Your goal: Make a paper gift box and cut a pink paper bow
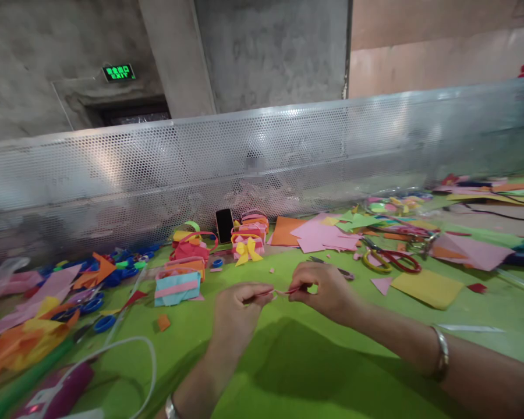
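Above the green tabletop (305,372), my left hand (238,311) and my right hand (329,288) meet fingertip to fingertip. Each pinches one end of a thin, pale pink paper strip (282,292), of which only a short piece shows between the fingers. Just behind my right hand lies a pair of dark-bladed scissors (346,272), partly hidden by it. Beyond my left hand stand small folded paper bags: a light blue one (177,289) with a pink band, an orange one (186,267), and a pink one with a yellow bow (248,251).
Scissors with yellow and red handles (393,262) and a yellow paper sheet (428,288) lie at right. A purple glue gun (61,390) with a white cord sits front left, near blue tape rings (105,323). A phone (224,225) leans against the perforated metal barrier (297,151).
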Demonstrator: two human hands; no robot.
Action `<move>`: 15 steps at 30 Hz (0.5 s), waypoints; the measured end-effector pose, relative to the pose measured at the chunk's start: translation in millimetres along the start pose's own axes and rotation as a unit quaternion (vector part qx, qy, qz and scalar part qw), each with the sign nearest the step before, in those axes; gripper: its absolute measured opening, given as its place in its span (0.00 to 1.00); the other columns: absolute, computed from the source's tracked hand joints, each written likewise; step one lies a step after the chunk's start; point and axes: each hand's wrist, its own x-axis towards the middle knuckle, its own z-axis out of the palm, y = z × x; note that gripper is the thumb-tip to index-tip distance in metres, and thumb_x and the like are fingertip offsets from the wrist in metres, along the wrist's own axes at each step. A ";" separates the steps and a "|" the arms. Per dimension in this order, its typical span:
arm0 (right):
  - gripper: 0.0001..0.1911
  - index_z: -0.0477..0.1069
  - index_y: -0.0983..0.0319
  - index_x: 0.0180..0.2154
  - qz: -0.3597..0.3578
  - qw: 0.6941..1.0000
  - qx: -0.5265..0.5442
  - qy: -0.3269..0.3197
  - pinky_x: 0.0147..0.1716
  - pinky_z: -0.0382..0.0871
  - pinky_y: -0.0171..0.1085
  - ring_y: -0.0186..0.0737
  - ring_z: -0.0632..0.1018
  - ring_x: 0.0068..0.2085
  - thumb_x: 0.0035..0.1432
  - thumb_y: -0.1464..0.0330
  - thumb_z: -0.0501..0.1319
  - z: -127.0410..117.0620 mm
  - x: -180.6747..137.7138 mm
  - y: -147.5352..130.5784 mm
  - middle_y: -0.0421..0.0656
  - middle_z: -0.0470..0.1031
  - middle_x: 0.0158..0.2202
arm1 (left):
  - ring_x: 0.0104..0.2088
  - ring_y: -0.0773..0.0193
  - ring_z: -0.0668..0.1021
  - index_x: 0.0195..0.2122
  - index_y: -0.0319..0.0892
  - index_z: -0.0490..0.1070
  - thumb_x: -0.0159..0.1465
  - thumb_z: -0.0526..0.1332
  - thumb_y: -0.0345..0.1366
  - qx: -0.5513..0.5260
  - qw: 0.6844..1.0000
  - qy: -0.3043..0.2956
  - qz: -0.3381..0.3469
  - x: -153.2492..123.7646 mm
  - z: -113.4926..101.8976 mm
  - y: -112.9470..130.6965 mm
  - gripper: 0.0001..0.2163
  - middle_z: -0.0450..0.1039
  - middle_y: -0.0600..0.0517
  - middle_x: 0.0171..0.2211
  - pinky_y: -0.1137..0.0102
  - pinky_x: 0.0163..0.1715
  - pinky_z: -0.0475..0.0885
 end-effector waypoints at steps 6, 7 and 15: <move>0.04 0.73 0.63 0.23 -0.012 1.000 0.011 0.011 0.27 0.61 0.31 0.33 0.71 0.27 0.48 0.73 0.65 0.1 0.6 -0.5 0.40 0.72 0.23 | 0.30 0.64 0.79 0.27 0.45 0.79 0.49 0.64 0.32 -0.003 1.000 0.000 -0.005 -0.5 -0.8 -0.2 0.05 0.80 0.52 0.29 0.72 0.32 0.73; 0.04 0.73 0.63 0.23 -0.006 1.000 0.011 0.007 0.27 0.61 0.31 0.33 0.71 0.26 0.47 0.73 0.65 -0.1 1.0 -0.5 0.40 0.72 0.23 | 0.29 0.63 0.79 0.27 0.44 0.79 0.50 0.64 0.32 0.002 1.000 -0.002 -0.012 -0.3 -0.9 0.5 0.05 0.80 0.51 0.29 0.72 0.31 0.73; 0.03 0.74 0.62 0.23 0.055 0.992 0.049 -0.099 0.21 0.56 0.29 0.30 0.68 0.23 0.47 0.71 0.63 8.6 -0.7 -4.9 0.36 0.71 0.21 | 0.26 0.63 0.75 0.27 0.42 0.79 0.50 0.63 0.35 0.033 0.993 -0.101 -0.043 2.0 -1.7 3.2 0.06 0.78 0.53 0.24 0.73 0.26 0.66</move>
